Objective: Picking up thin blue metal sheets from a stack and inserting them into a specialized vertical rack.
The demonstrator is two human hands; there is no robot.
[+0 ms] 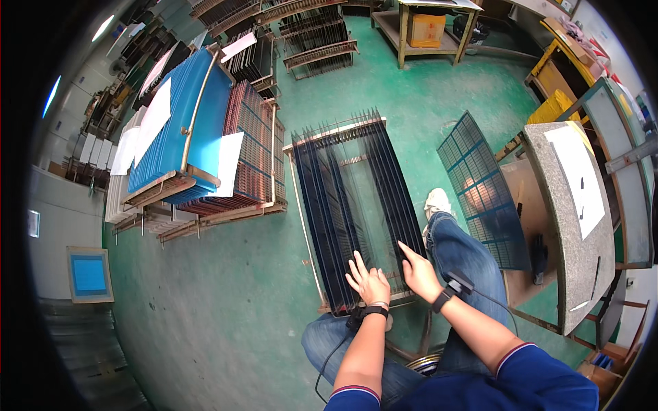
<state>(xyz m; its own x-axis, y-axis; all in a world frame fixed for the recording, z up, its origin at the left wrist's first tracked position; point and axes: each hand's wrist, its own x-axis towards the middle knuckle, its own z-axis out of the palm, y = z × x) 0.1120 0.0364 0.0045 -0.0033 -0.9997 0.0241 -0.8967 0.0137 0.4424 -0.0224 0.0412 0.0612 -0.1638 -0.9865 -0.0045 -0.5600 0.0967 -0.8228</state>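
Note:
A metal rack (296, 198) stands in front of me, filled with dark thin panels (322, 219) on edge, in a left group and a right group with a gap between. At the near end of the left group is my left hand (369, 282), fingers spread and holding nothing. My right hand (420, 274) reaches to the near end of the right group of panels (388, 185). Its index finger is stretched out at a panel's edge, while the other fingers are partly hidden. I cannot tell whether either hand presses on the panels.
Right of my leg leans a dark gridded panel (483, 195), beside a stone-topped table (582, 274) with white paper (576, 178) and a pen. Racks of blue panels (185, 109) and copper-coloured panels (250, 137) stand to the left. A wooden table (401, 38) is at the back.

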